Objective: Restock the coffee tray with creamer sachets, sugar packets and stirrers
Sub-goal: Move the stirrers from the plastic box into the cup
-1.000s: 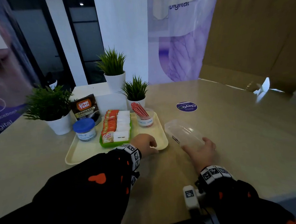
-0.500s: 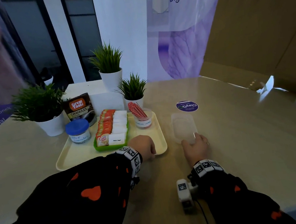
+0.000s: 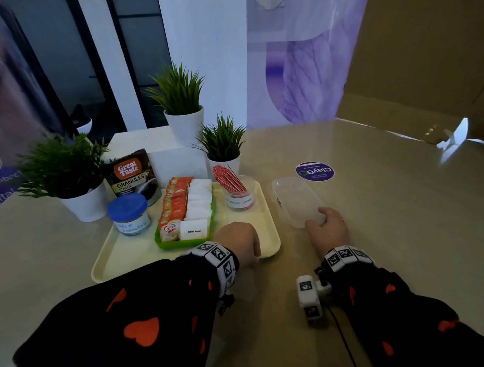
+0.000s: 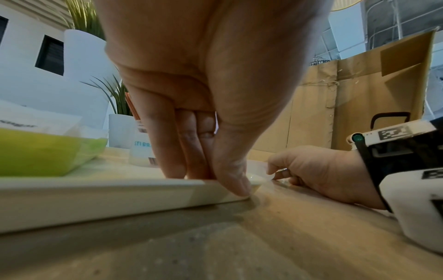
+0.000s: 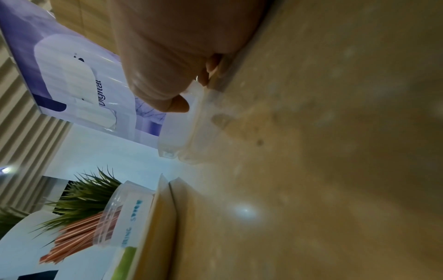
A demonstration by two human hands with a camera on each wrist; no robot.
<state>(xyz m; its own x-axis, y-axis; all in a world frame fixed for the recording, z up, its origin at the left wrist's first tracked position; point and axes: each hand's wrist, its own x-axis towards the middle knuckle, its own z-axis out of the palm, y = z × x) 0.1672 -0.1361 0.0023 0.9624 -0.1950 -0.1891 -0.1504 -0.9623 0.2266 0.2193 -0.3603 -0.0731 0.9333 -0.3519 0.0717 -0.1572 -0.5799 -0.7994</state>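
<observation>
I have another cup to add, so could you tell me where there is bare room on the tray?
The tray has a bare strip along its near edge, between the green bin and the rim, up to the left hand. A smaller patch lies between the stirrer cup and that hand. The back is crowded: blue-lidded jar, bin and cup.

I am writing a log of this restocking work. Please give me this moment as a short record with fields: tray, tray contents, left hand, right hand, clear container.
tray: cream tray flat on the beige table
tray contents: green bin with creamer sachets and white sugar packets; cup of red stirrers; blue-lidded jar
left hand: left hand pinches the tray's near right rim, thumb on the outer edge
right hand: right hand holds the near end of the clear container
clear container: clear container, looks empty, on the table right of the tray
</observation>
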